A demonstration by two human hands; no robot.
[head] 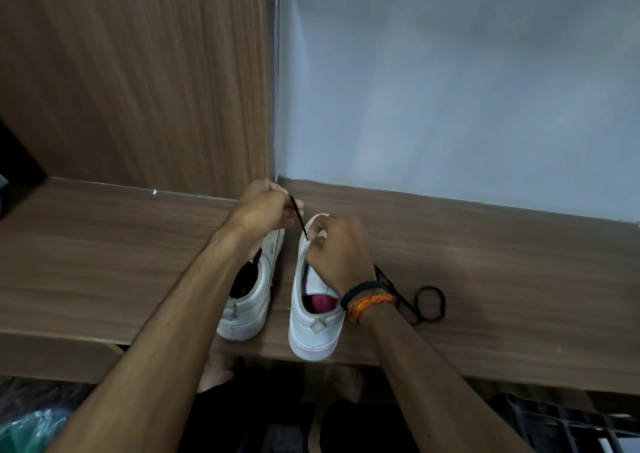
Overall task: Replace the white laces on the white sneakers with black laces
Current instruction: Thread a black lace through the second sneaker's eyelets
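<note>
Two white sneakers stand side by side on a wooden shelf (485, 262), heels toward me. The left sneaker (251, 307) is partly hidden by my left forearm. Over the right sneaker (311, 324), my left hand (266, 210) pinches the end of a black lace (298, 215) and holds it taut, up and to the left. My right hand (341, 250) grips the front of that shoe by the eyelets, where the lace goes in. The rest of the black lace (427, 303) lies looped on the shelf to the right of the shoe. No white lace is visible.
A wood-grain panel (138, 71) rises behind the shelf on the left and a grey wall (450, 71) on the right. Below the shelf edge are my bare feet (218, 373), a green plastic bag (31, 428) and a dark rack (561, 421).
</note>
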